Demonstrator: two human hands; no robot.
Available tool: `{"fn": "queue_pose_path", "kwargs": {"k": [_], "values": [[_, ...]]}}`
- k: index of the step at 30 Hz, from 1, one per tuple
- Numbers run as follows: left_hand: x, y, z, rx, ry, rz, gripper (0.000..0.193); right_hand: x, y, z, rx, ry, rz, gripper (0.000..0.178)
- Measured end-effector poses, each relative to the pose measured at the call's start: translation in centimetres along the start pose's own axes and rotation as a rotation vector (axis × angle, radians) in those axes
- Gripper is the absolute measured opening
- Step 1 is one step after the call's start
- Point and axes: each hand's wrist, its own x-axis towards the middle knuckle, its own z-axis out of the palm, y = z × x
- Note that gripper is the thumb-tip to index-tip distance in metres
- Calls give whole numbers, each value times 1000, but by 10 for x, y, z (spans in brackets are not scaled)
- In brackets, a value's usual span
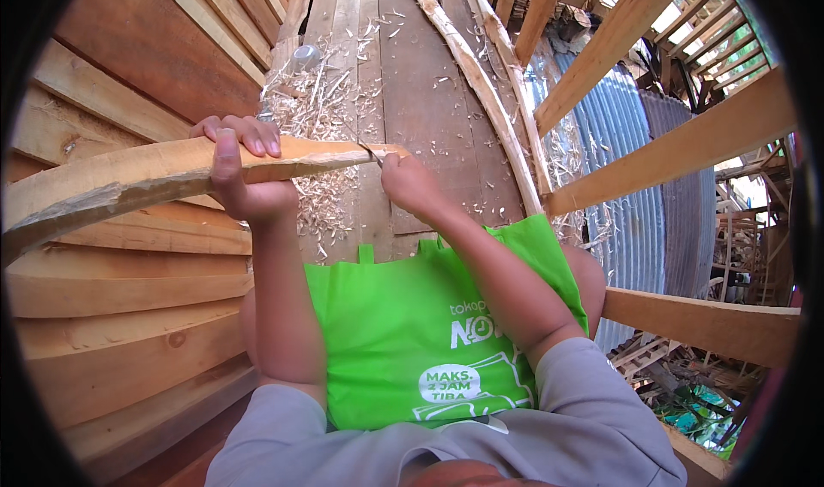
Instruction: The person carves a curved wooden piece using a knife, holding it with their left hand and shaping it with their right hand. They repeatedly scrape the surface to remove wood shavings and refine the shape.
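My left hand [240,165] is wrapped around a long curved wooden strip [120,178] that runs from the left edge to the middle. Its thumb lies across the near face and its fingers curl over the top edge. My right hand [410,185] is closed at the strip's pointed right tip [378,151], gripping a small dark blade that is mostly hidden in the fist. A bright green cloth bag [403,332] with white print lies over my lap beneath both forearms.
Stacked curved planks [129,290] fill the left. Wood shavings [318,101] litter the plank floor [421,101] ahead. Thin bent strips [489,92] lean to the right of it. Wooden rails [678,152] and corrugated metal sheet [627,135] close off the right side.
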Motion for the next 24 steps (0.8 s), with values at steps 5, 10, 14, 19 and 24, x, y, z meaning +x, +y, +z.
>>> {"fn": "queue_pose_path", "kwargs": {"k": [5,10,14,19,24], "values": [[-4,-1,5,-12,-4,-4,16,16,23,6,91,-4,28,58],[0,-3,6,14,41,17,17,47,59,34,227,137,177,56],[2,-1,-5,-11,-7,24,17,21,21,27,164,147,-91,54],[-3,1,2,28,44,8,18,7,7,9,25,115,-80,57],[-3,1,8,5,43,10,18,56,64,29,173,134,146,59]]}}
